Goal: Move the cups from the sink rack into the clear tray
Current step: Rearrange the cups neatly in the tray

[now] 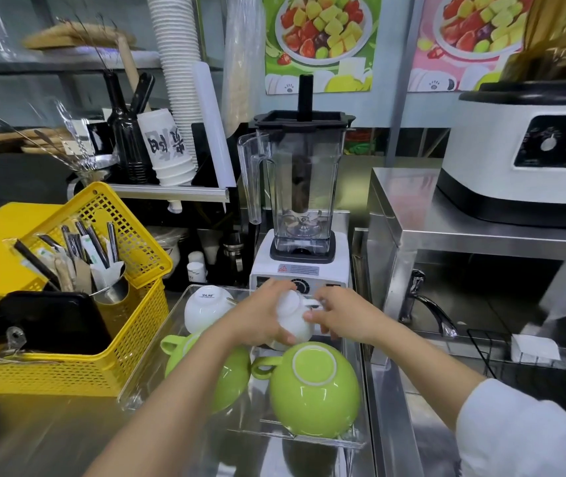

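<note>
A clear tray (144, 383) lies on the steel counter in front of me. Inside it stand three upside-down cups: a white one (206, 309) at the back left, a green one (231, 380) partly under my left forearm, and a larger green cup (314, 387) at the front right. Over the tray's back right corner both hands hold another upside-down white cup (293, 320). My left hand (262, 318) grips its body, my right hand (343, 318) pinches its handle. The black wire sink rack (515, 356) sits to the right.
A yellow basket (78, 366) with utensils stands left of the tray. A blender (300, 208) stands right behind the tray. A faucet (429, 308) rises at the sink, with a folded white cloth (534, 347) on the rack. A steel shelf carries a white appliance (522, 160).
</note>
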Tool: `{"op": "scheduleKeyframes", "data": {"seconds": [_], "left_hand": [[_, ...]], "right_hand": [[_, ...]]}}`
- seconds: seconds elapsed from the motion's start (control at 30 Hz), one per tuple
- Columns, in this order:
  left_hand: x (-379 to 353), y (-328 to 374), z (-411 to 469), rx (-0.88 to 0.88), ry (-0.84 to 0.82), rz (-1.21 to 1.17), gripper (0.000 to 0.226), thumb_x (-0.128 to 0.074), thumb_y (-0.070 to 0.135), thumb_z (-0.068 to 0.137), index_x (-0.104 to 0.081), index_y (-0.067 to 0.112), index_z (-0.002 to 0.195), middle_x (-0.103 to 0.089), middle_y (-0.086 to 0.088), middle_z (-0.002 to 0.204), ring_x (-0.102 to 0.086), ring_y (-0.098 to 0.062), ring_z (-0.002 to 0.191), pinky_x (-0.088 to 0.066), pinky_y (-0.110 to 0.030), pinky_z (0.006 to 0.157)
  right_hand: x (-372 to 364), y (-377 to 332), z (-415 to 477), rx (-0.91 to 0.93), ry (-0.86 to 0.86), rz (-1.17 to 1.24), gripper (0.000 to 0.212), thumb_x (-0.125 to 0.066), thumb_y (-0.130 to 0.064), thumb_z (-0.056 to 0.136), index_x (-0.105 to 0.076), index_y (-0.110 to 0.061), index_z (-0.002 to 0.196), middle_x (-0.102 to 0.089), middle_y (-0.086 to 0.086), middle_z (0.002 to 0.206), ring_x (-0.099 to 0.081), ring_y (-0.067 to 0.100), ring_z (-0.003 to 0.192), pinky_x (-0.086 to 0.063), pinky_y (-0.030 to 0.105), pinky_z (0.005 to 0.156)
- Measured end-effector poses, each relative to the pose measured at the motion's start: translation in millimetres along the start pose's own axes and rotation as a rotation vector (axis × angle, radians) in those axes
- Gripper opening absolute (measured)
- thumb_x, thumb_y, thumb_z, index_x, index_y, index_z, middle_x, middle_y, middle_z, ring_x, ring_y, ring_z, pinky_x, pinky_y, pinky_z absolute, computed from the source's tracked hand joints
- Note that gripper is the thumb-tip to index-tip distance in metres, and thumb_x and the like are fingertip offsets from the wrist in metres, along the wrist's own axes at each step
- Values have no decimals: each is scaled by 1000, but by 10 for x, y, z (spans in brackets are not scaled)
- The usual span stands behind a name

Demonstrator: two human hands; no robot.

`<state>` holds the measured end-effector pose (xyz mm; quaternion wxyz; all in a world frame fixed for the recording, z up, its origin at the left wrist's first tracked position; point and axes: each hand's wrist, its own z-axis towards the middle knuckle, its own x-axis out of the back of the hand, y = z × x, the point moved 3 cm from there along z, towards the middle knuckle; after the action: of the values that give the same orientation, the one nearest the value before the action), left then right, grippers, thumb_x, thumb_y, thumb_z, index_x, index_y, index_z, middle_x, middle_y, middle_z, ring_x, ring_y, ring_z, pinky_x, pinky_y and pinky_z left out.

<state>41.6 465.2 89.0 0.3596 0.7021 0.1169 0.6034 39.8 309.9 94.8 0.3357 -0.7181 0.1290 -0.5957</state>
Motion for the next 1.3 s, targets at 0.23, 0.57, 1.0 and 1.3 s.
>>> {"op": "scheduleKeyframes", "data": {"seconds": [0.23,0.57,1.0,1.3], "left_hand": [[23,17,5,1,-161,75,94,-78,8,66,-25,24,142,-25,3,150,-35,-18,130,-46,-42,98],[200,146,-210,-100,-16,9,56,-71,28,76,-44,29,126,-41,7,135,-34,-16,131,-30,-24,102],[-241,300,-608,102,-161,465,79,-40,87,57,-50,23,102,-64,-1,100,-57,-22,88,-47,-39,75],[-174,316,-621,197,17,113,69,-52,73,69,-47,25,118,-59,1,105,-57,-20,95,-46,-34,78]], "right_hand": [[74,42,-29,75,32,-220,21,-62,-27,84,-61,-12,70,-50,4,71,-45,25,69,-43,36,68],[215,77,-207,131,144,33,36,-70,-45,72,-63,-25,102,-60,-6,83,-53,13,77,-41,22,76],[-84,71,-706,179,-300,-267,98,-80,-55,49,-21,-44,126,-47,-18,129,-13,-15,81,-11,22,84],[-25,67,-780,252,-233,-158,109,-86,-42,48,-22,-45,136,-41,-20,136,-32,3,120,-26,18,103]]}}
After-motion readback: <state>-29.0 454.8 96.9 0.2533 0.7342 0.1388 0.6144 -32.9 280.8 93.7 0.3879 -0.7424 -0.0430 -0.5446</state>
